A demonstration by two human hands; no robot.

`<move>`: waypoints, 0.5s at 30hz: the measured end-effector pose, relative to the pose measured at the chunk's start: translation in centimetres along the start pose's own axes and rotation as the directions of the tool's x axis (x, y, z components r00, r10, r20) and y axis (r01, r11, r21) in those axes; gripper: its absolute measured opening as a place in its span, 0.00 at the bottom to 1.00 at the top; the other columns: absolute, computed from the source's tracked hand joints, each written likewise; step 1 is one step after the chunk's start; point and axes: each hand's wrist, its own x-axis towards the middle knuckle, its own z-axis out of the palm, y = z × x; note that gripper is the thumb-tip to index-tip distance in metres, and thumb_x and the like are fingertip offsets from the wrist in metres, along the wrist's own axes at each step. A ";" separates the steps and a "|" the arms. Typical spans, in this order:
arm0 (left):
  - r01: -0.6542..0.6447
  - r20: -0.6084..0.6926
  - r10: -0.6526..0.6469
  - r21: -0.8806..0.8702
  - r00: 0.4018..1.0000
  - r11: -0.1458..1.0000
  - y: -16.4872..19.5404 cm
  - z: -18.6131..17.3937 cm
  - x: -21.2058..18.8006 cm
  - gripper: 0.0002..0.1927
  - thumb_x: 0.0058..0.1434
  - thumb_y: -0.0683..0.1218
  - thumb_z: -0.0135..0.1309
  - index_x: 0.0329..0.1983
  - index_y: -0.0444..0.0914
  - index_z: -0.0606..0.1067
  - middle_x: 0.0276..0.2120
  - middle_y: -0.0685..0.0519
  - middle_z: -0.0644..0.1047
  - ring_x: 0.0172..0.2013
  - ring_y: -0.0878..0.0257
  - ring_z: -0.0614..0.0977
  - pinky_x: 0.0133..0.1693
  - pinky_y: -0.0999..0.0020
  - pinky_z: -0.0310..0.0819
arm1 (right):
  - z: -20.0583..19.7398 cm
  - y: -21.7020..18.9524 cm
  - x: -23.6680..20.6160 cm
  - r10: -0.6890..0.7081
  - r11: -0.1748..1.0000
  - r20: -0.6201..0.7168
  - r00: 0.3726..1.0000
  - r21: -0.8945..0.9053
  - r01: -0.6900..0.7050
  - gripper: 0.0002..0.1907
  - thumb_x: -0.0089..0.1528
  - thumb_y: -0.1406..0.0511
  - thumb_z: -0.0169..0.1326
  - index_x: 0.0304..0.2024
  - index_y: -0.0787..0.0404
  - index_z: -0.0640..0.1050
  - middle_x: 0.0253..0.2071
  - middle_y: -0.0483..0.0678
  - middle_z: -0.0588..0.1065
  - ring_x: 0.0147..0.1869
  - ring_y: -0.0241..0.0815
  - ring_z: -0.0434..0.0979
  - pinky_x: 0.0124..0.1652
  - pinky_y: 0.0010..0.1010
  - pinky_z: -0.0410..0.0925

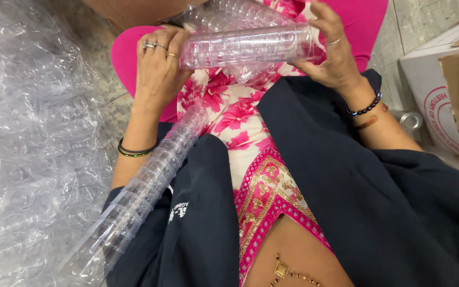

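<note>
Cups of clear plastic, nested into a short stack (248, 47), are held level above the lap, between both hands. The stack's left end is gripped by the left hand (158, 66), fingers curled closed over it; its right end is cupped by the right hand (331, 50), fingers wrapped round the rim. A longer stack of cups (144, 183) is laid slanting along the left forearm, across the dark jacket (399, 212). A heap of clear wrapping (27, 133) is seen at the left, and a cardboard box (442, 95) at the right, on the floor
</note>
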 end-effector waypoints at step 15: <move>0.271 0.248 -0.130 -0.939 0.960 0.211 1.8 5.8 2.2 0.50 0.66 0.50 0.68 0.77 0.29 0.48 0.69 0.41 0.64 0.70 0.54 0.66 0.72 0.59 0.59 | 5.9 1.4 5.1 0.522 0.287 0.046 0.852 0.931 -0.226 0.28 0.73 0.60 0.54 0.69 0.65 0.60 0.59 0.52 0.69 0.57 0.39 0.72 0.54 0.32 0.74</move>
